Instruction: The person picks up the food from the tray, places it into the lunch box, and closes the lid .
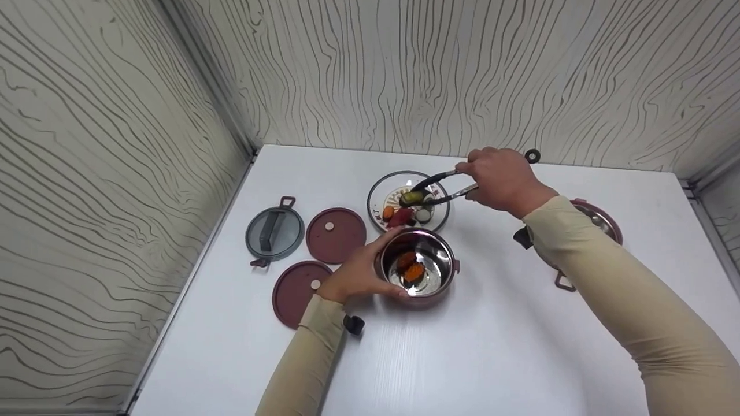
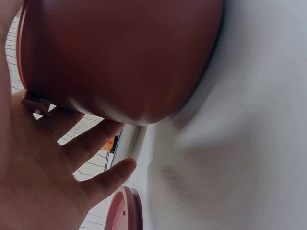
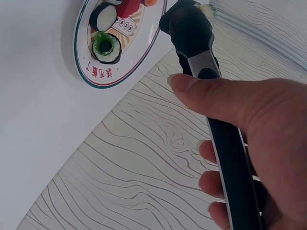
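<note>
My left hand (image 1: 359,273) holds a dark red pot (image 2: 124,57) by its side, thumb at the front and fingers spread along the back. Inside its shiny steel bowl lie two orange-topped sushi pieces (image 1: 413,273). My right hand (image 3: 259,110) grips black-and-silver tongs (image 3: 228,167), thumb on one arm and fingers round the other. Between the tong tips is a green-topped sushi piece (image 1: 412,198), over the patterned round plate (image 1: 377,193). On that plate sit an orange-topped piece (image 1: 388,213), a red-topped piece (image 1: 400,218) and rice rolls (image 3: 106,48).
Two dark red round lids (image 1: 341,245) (image 1: 292,292) lie left of the pot, one partly behind my left hand. Farther left is a grey-rimmed glass lid (image 1: 283,231) with an upright handle. A red-rimmed pan (image 1: 613,224) is half hidden under my right forearm. Wood-patterned walls (image 1: 370,75) border the table.
</note>
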